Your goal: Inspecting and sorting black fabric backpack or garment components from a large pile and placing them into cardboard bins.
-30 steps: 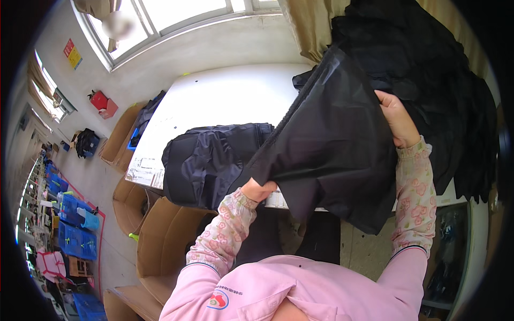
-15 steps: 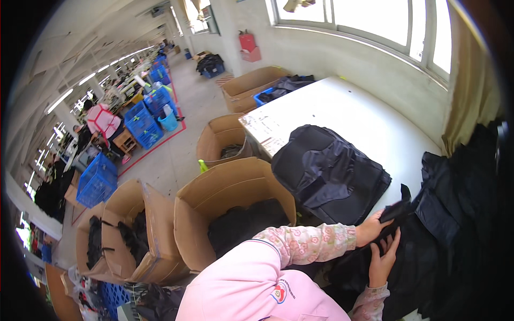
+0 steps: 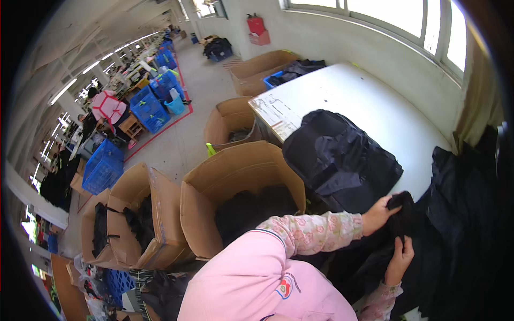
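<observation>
My left hand [image 3: 377,216] is closed on the upper part of a small black fabric piece [image 3: 403,209], thumb and fingers pinching its edge. Just below, my right hand [image 3: 399,261] has its fingers bent in and its thumb up against the lower end of the same piece. Dark cloth behind makes the piece's full outline hard to make out. Beyond my left hand, a stack of black fabric bag panels [image 3: 342,160] lies on the near edge of a white table [image 3: 391,101]. A large heap of black fabric [image 3: 455,224] spreads beside and beneath my right hand.
Left of me stands an open cardboard box [image 3: 235,176] with black pieces inside, and a narrower carton [image 3: 174,206] beside it. More boxes line the table's far left side. Blue crates [image 3: 104,166] and a person in pink [image 3: 108,107] are further left. A curtain [image 3: 476,107] hangs at right.
Both hands have shifted slightly right in view with the black piece, which now hangs lower between them. My right hand's fingers, spread before, are now curled in. The whole view has turned a little.
</observation>
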A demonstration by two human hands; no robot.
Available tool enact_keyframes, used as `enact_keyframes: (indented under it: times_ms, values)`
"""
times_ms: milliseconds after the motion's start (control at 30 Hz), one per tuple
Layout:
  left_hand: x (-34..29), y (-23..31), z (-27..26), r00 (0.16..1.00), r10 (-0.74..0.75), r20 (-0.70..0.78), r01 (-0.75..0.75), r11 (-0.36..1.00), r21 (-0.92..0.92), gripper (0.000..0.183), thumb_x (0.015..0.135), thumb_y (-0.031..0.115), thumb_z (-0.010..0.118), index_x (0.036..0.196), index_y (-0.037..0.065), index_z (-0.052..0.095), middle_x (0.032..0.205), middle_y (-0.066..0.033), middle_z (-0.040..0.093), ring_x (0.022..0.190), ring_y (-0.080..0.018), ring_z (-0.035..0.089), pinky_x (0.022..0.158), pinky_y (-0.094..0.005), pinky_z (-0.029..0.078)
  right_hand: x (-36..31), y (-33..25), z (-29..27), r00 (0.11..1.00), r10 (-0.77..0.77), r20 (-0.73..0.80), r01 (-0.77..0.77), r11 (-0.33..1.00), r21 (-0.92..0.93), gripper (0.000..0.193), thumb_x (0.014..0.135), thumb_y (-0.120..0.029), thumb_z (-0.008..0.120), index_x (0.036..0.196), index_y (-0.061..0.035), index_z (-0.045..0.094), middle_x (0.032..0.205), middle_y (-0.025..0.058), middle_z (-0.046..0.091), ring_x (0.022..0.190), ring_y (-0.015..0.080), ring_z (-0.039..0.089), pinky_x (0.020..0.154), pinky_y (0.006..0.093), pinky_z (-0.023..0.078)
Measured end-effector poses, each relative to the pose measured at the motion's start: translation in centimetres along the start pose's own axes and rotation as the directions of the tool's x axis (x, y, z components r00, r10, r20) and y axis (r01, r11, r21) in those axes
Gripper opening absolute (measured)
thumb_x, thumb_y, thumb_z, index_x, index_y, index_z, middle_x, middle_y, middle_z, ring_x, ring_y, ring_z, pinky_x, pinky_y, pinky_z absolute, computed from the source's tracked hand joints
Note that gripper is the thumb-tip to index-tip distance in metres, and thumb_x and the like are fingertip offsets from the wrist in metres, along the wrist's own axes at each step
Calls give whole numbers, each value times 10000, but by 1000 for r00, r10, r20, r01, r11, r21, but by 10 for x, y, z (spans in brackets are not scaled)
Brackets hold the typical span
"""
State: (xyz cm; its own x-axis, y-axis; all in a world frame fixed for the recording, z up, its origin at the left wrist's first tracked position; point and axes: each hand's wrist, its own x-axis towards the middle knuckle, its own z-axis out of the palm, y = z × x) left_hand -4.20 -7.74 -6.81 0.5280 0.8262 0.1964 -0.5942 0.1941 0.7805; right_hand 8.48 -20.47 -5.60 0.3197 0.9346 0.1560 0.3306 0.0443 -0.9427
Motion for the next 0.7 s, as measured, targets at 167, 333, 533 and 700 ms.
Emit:
enact_keyframes:
  times_ms: [167,333,533,700]
  values:
    - [-8,49,-23,875,-350,335,240,914,326,763,823,205,732,1440,18,324,1162,-29,568,1072,-112,516,971,-259,400,38,-43,-48,920,-130,-371,180,978,104,188,952,-15,443,1060,12,594,1017,49,607,951,123,551,896,244,399]
    - [-14,35,-20,292,-742,603,220,666,713,596,755,111,805,1257,-34,519,1220,-90,605,1128,-159,537,1003,-299,407,75,-73,-46,778,-557,-292,458,820,-342,142,874,0,582,997,-17,650,894,100,675,806,151,651,738,241,485]
    - [-15,75,-5,617,-585,527,582,790,195,466,742,18,740,1183,-24,595,1118,-79,653,1005,-170,610,922,-300,465,70,37,-56,836,23,548,449,544,-709,322,890,-447,567,952,-154,684,849,96,680,802,312,651,684,407,512]
    - [-3,80,-26,828,-395,398,498,845,-196,413,813,107,681,1179,-60,584,1155,-177,638,1025,-292,639,951,-393,488,46,36,-109,995,-2,95,31,953,-301,356,951,-408,515,1093,-106,638,900,99,678,808,240,665,740,353,525]
